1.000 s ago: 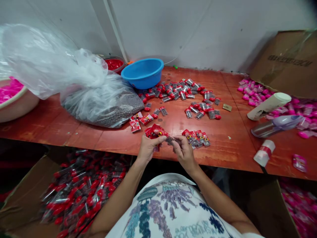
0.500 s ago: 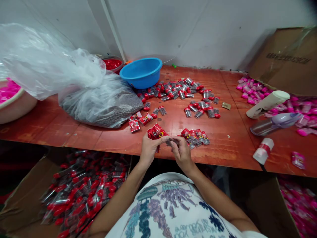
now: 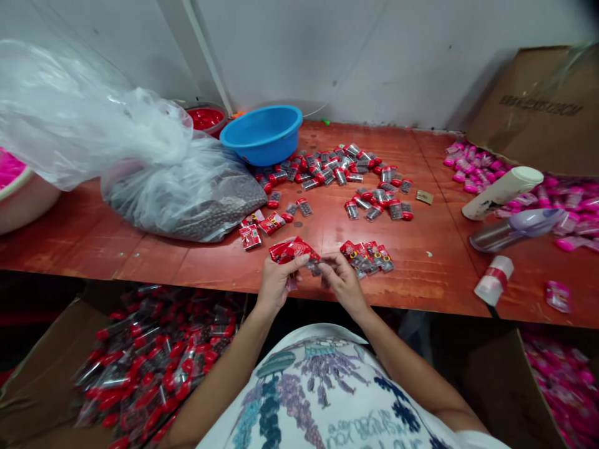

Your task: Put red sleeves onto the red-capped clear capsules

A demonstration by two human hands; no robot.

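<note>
Close to the table's front edge, my left hand (image 3: 276, 279) is closed around a red printed packet (image 3: 294, 249) with a clear part. The fingers of my right hand (image 3: 343, 279) pinch the clear end of that same packet, where small dark pieces show. Just right of my right hand lies a row of several filled red packets (image 3: 369, 257). Left of my left hand are 3 flat red packets (image 3: 250, 237). Beyond them small clear containers with red caps (image 3: 327, 168) and dark contents lie in a loose heap.
A blue basin (image 3: 262, 137) and a big clear bag of dark beads (image 3: 196, 193) stand at the back left. On the right are a white bottle (image 3: 503, 193), a purple-lidded bottle (image 3: 515, 229) and pink containers (image 3: 571, 199). Below left, a carton (image 3: 42, 362) holds red-capped packs.
The red packet now lies flatter and stretched wider between my hands, its red part more exposed. My hands stay at nearly the same spot. The whole view has shifted slightly.
</note>
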